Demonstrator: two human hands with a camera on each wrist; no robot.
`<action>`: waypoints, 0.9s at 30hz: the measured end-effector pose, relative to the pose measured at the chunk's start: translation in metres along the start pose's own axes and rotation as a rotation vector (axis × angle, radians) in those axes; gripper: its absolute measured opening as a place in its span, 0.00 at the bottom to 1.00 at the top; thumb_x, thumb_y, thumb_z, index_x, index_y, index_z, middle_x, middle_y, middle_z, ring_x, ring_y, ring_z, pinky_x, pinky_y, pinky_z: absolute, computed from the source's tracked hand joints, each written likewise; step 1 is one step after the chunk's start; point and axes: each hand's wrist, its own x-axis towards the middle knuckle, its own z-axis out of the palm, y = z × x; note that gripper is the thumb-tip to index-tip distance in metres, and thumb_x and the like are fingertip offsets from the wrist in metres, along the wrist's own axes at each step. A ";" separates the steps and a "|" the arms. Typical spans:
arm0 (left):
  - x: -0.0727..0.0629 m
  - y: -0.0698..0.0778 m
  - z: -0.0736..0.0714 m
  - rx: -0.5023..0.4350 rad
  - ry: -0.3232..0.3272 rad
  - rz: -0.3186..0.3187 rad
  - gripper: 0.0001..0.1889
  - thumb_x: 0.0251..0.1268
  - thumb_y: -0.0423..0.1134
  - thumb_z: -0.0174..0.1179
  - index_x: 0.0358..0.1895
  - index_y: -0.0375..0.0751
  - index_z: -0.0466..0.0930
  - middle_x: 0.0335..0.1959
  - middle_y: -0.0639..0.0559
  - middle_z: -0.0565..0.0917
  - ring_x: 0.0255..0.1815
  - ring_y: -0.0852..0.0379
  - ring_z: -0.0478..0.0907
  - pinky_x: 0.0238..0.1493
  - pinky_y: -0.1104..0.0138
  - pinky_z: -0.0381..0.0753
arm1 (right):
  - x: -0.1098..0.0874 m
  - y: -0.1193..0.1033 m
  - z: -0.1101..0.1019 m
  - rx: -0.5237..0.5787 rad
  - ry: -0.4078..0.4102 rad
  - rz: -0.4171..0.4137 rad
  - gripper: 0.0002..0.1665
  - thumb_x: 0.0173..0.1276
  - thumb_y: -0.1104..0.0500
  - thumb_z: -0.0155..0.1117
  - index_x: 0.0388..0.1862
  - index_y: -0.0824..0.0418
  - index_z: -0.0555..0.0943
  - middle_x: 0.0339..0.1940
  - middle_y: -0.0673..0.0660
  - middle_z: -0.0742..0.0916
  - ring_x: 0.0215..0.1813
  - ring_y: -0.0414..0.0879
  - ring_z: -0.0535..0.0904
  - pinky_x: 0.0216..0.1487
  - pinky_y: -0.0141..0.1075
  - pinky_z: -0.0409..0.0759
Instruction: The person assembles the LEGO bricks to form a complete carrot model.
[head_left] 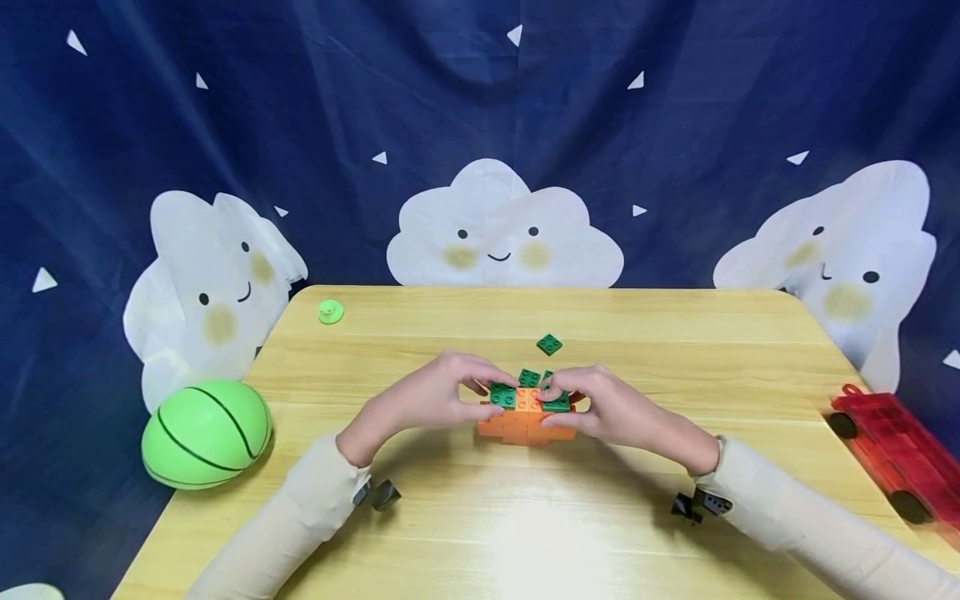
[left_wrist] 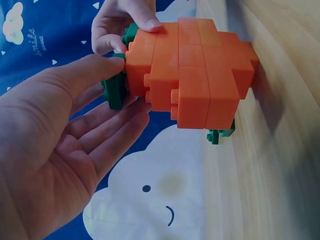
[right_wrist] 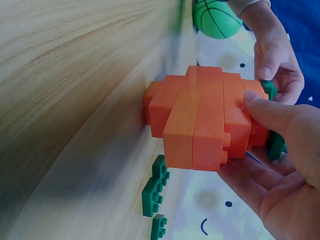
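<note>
A stepped build of orange toy bricks (head_left: pixel 525 431) stands on the table, widest at mid-height. Two green bricks sit on its top: a left one (left_wrist: pixel 116 92) and a right one (right_wrist: pixel 275 146), with orange studs between them. My left hand (head_left: pixel 431 396) pinches the left green brick, thumb on the near side and fingers behind. My right hand (head_left: pixel 611 404) grips the build's upper right, its thumb (right_wrist: pixel 265 107) on the orange near face and its other fingers behind, partly hidden. Loose green bricks (right_wrist: pixel 150 196) lie just behind the build, one (head_left: pixel 550 344) farther back.
A green ball (head_left: pixel 206 433) rests at the table's left edge. A small light-green duck (head_left: pixel 330 312) sits at the back left. At the right edge is a red toy cart (head_left: pixel 900 450) with black wheels. A dark-blue cloud-print curtain (head_left: pixel 480 100) hangs behind the wooden table (head_left: pixel 420 533).
</note>
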 end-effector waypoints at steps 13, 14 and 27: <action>0.003 -0.001 0.001 -0.013 0.007 -0.011 0.18 0.65 0.36 0.69 0.58 0.48 0.87 0.53 0.55 0.90 0.50 0.65 0.87 0.55 0.70 0.85 | 0.000 0.001 -0.001 0.021 -0.005 0.025 0.12 0.60 0.62 0.78 0.40 0.54 0.84 0.36 0.48 0.90 0.32 0.33 0.78 0.29 0.31 0.80; 0.003 -0.001 0.001 -0.024 0.005 -0.018 0.18 0.65 0.37 0.69 0.58 0.48 0.87 0.53 0.55 0.90 0.51 0.65 0.87 0.55 0.70 0.85 | 0.000 0.000 -0.001 0.022 -0.005 0.027 0.12 0.61 0.62 0.78 0.40 0.54 0.84 0.36 0.48 0.90 0.32 0.33 0.79 0.29 0.31 0.80; 0.005 0.006 0.000 -0.006 -0.036 -0.046 0.19 0.67 0.37 0.68 0.61 0.42 0.85 0.58 0.50 0.87 0.59 0.61 0.85 0.57 0.68 0.85 | -0.001 0.002 0.001 0.045 0.004 0.048 0.09 0.62 0.62 0.78 0.36 0.53 0.84 0.33 0.48 0.90 0.28 0.33 0.76 0.26 0.30 0.77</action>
